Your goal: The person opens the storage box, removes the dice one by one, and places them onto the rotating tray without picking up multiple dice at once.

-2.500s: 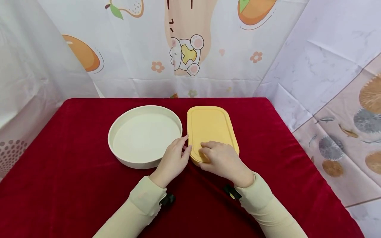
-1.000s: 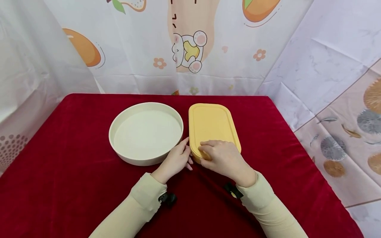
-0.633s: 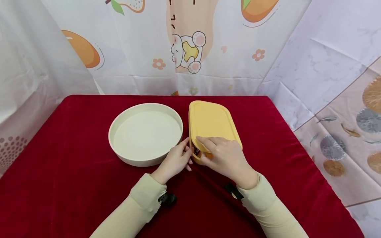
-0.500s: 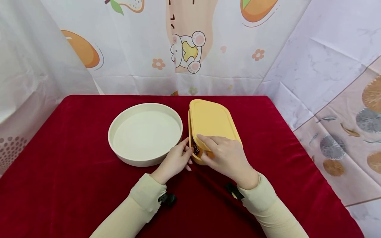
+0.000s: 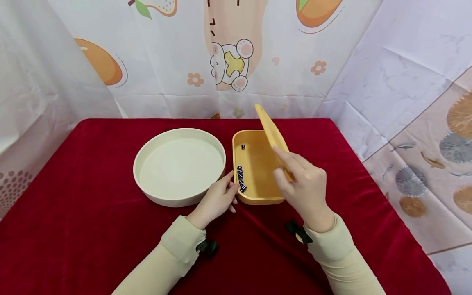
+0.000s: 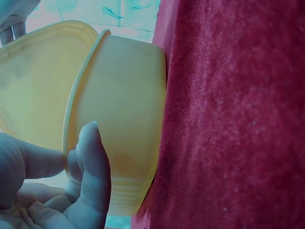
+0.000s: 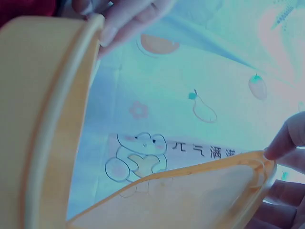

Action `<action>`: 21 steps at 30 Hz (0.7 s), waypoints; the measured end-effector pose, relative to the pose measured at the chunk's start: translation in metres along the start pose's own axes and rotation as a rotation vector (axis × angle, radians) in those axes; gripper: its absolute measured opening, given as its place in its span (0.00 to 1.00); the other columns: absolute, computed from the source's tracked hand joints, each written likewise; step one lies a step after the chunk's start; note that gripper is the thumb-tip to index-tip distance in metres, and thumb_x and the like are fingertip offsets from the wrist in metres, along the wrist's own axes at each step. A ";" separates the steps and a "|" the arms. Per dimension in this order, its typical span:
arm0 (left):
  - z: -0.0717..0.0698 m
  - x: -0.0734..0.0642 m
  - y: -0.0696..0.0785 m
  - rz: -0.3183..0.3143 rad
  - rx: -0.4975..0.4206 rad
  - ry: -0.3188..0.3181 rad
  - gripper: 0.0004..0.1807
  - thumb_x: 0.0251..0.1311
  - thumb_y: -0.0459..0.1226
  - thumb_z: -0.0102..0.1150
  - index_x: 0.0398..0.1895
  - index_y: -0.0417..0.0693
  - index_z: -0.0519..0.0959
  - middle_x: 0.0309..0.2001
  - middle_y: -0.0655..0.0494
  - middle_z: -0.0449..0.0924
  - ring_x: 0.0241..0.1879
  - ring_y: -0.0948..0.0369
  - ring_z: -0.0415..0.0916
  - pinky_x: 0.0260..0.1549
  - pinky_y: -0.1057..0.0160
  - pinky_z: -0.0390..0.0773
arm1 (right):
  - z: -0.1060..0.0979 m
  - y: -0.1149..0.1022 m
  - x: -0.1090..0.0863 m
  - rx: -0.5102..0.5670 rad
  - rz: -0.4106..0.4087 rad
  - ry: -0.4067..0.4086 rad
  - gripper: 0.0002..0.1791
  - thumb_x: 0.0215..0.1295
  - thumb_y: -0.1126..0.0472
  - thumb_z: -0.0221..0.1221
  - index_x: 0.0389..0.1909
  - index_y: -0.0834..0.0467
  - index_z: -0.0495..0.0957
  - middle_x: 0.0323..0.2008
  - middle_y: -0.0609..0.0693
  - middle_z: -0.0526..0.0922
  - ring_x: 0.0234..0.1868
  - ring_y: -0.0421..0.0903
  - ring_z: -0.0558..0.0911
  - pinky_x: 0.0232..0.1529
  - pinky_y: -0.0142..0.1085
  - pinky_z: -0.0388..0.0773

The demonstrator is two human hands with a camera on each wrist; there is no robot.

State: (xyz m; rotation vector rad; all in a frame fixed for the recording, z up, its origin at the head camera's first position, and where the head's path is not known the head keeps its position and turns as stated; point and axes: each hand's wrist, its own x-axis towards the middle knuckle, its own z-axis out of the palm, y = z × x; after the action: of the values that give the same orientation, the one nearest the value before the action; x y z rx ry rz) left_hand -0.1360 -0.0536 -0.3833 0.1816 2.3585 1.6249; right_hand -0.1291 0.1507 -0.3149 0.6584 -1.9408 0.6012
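A yellow rectangular box [image 5: 259, 201] stands on the red cloth with its top uncovered. Inside, several small dark blue dice [image 5: 240, 176] lie along the left wall, and one die [image 5: 243, 146] sits apart near the far left corner. My left hand [image 5: 216, 200] holds the box's near left corner; in the left wrist view its thumb is at the rim and a finger lies along the outer wall. My right hand [image 5: 307, 188] pinches the yellow lid [image 5: 270, 128] by its near edge. The lid is tilted steeply over the box's right side, its underside visible in the right wrist view.
A round cream tray [image 5: 178, 201] with a low wall stands left of the box, close to my left hand. Red cloth [image 5: 85, 176] covers the table. Patterned curtains [image 5: 158, 73] hang behind and at the sides.
My right hand has raised the lid off the box and swung it up to the right, so the dice inside show. The left hand has stayed at the box's corner.
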 end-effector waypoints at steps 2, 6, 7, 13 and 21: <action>0.000 0.000 0.000 -0.003 0.002 0.000 0.31 0.75 0.37 0.47 0.77 0.37 0.54 0.34 0.43 0.77 0.17 0.61 0.75 0.21 0.59 0.82 | -0.002 0.002 0.002 0.026 0.021 0.035 0.21 0.55 0.70 0.49 0.44 0.61 0.88 0.29 0.57 0.87 0.15 0.42 0.68 0.15 0.29 0.59; 0.000 0.000 0.000 -0.005 0.010 0.000 0.31 0.75 0.37 0.47 0.77 0.37 0.54 0.34 0.44 0.77 0.17 0.61 0.75 0.21 0.60 0.82 | -0.006 0.006 0.004 0.074 0.066 0.065 0.21 0.55 0.72 0.50 0.45 0.62 0.87 0.33 0.58 0.88 0.17 0.44 0.69 0.18 0.28 0.60; 0.000 -0.001 0.000 -0.003 0.012 -0.001 0.31 0.75 0.37 0.47 0.77 0.38 0.54 0.34 0.44 0.77 0.17 0.61 0.75 0.21 0.60 0.82 | -0.007 0.007 0.004 0.084 0.077 0.068 0.21 0.55 0.72 0.50 0.46 0.63 0.87 0.34 0.59 0.89 0.18 0.45 0.70 0.19 0.28 0.62; 0.001 -0.003 0.001 0.001 0.029 -0.003 0.30 0.76 0.37 0.46 0.77 0.38 0.54 0.33 0.44 0.77 0.17 0.61 0.75 0.22 0.60 0.82 | -0.013 0.012 0.006 0.156 0.188 0.121 0.19 0.55 0.72 0.52 0.44 0.64 0.87 0.35 0.62 0.88 0.25 0.50 0.76 0.30 0.21 0.68; 0.000 -0.002 0.003 -0.002 0.053 -0.009 0.31 0.76 0.38 0.45 0.77 0.38 0.54 0.34 0.44 0.77 0.17 0.60 0.75 0.23 0.60 0.82 | -0.026 0.033 0.007 0.256 0.415 0.258 0.19 0.55 0.77 0.53 0.41 0.61 0.88 0.32 0.50 0.90 0.22 0.29 0.74 0.27 0.17 0.72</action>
State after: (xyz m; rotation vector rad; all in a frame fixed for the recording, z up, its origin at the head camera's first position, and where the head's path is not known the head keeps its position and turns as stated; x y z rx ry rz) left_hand -0.1345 -0.0531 -0.3807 0.1963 2.3958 1.5588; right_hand -0.1379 0.1906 -0.3019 0.3080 -1.7783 1.1492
